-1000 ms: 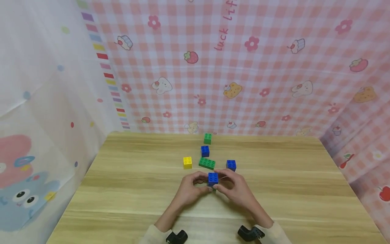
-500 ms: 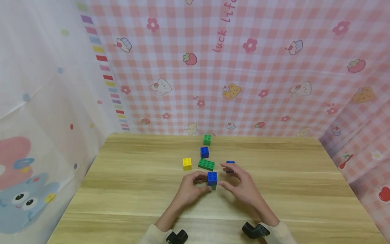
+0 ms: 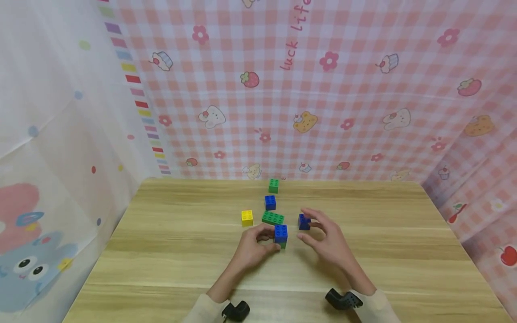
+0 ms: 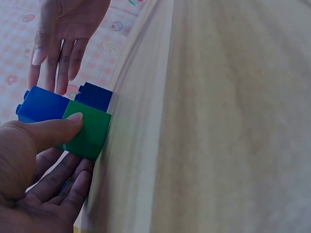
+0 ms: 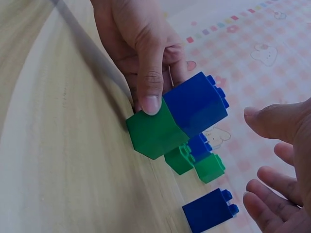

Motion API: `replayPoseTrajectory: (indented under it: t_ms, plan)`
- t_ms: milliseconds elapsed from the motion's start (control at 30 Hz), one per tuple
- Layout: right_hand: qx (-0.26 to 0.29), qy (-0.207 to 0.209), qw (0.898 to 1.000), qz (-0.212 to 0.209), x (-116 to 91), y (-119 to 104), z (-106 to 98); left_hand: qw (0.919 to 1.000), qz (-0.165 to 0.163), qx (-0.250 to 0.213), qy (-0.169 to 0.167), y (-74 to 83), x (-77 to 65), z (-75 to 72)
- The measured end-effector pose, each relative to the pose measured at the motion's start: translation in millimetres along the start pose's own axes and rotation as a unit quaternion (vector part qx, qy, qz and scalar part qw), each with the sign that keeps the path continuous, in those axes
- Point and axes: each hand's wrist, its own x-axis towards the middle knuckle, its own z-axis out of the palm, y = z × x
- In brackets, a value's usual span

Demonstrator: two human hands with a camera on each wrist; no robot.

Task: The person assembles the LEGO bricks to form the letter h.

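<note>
A blue toy building brick (image 3: 280, 233) is stacked on a green toy building brick (image 4: 91, 127), studs upward. My left hand (image 3: 251, 247) holds this stack low down, its thumb on the green side and its fingers behind. My right hand (image 3: 330, 238) stands apart to the right, thumb and fingers spread with nothing between them. Just beyond its fingertips, a second blue brick (image 3: 303, 222) sits on the table, partly covered by the fingers in the head view. The right wrist view shows that loose blue brick (image 5: 210, 211) below the spread fingers.
Behind the stack lies a long green brick (image 3: 273, 218), with a yellow brick (image 3: 247, 218) to its left. Farther back stand a blue brick (image 3: 270, 202) and a small green brick (image 3: 273, 185). A checked pink cloth (image 3: 242, 98) hangs behind the wooden table (image 3: 169, 251).
My right hand has let go of the stack and moved right, toward the loose blue brick, its fingers spread. My left hand still holds the stack in place.
</note>
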Motion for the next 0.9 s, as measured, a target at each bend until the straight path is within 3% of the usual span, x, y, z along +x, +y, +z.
replayPoseTrajectory:
  t_ms: [500, 733, 900]
  plan:
    - [0.014, 0.005, 0.999, 0.048, 8, 12, -9, 1.0000, 0.001, 0.000, -0.006, 0.7, 4.1, 0.6]
    - [0.024, -0.003, 0.997, 0.073, 10, 18, -10, 0.9998, -0.014, -0.012, -0.010, 7.1, -0.6, -7.9]
    - [0.020, -0.004, 0.997, 0.080, 11, 22, -9, 0.9998, -0.002, -0.018, 0.003, 12.0, -1.5, -16.6]
